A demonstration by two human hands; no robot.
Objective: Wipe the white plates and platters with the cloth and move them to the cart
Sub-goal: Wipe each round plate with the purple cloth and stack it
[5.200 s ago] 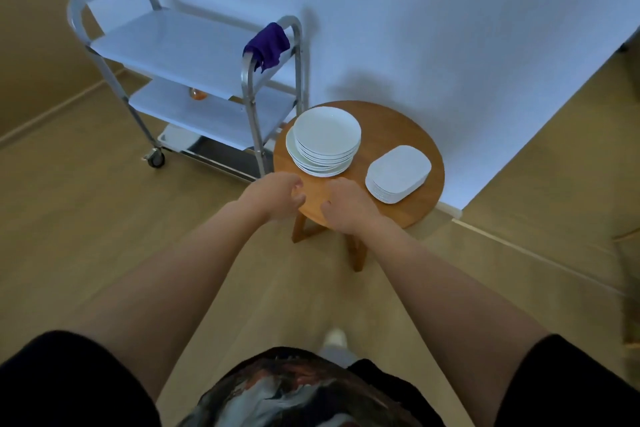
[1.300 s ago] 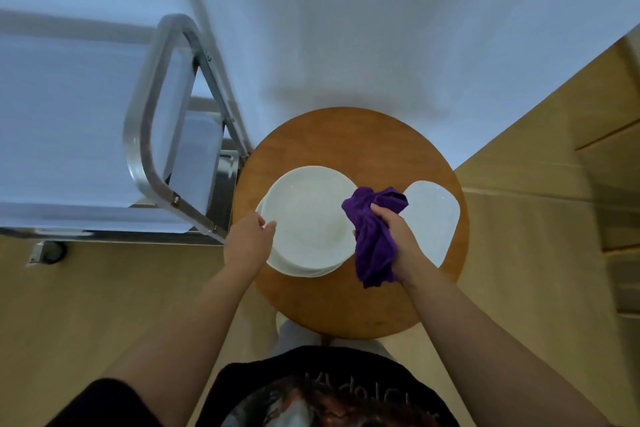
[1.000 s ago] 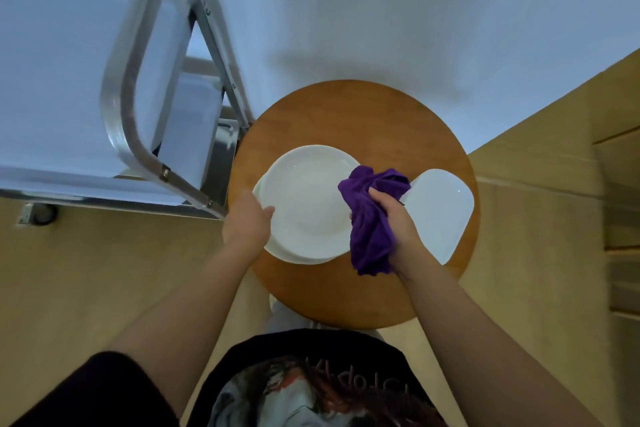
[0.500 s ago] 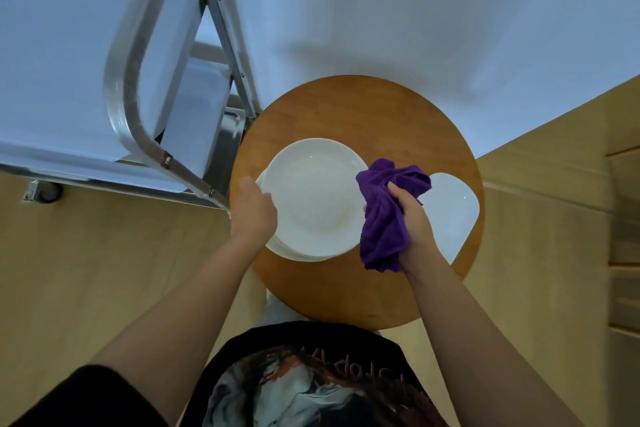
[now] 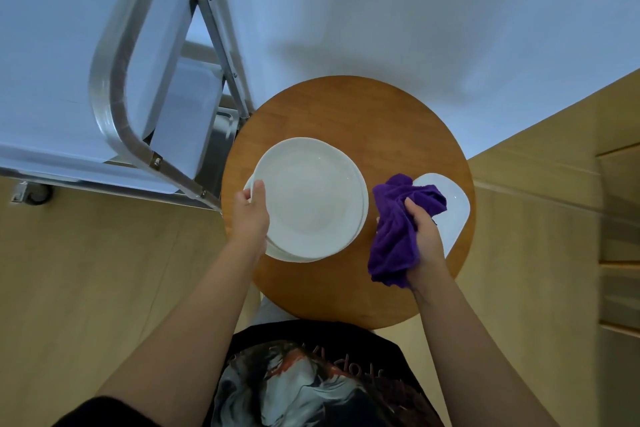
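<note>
A stack of round white plates (image 5: 311,198) sits on the left half of a round wooden table (image 5: 346,114). My left hand (image 5: 250,215) grips the left rim of the top plate, thumb over its edge. My right hand (image 5: 424,234) is closed on a crumpled purple cloth (image 5: 394,236), held just right of the stack and off the plates. Behind the cloth lies a stack of white rounded-rectangle platters (image 5: 450,215), partly hidden. The metal cart (image 5: 114,87) with white shelves stands to the left, its frame touching the table's edge.
A white wall rises behind the table and cart. The floor is light wood, with a cart wheel (image 5: 34,194) at the far left. Wooden steps or panelling (image 5: 616,236) run along the right edge. My torso is close to the table's near edge.
My right hand has drawn the cloth rightward off the top plate. My left hand has slid up onto the plate's left rim and taken hold of it.
</note>
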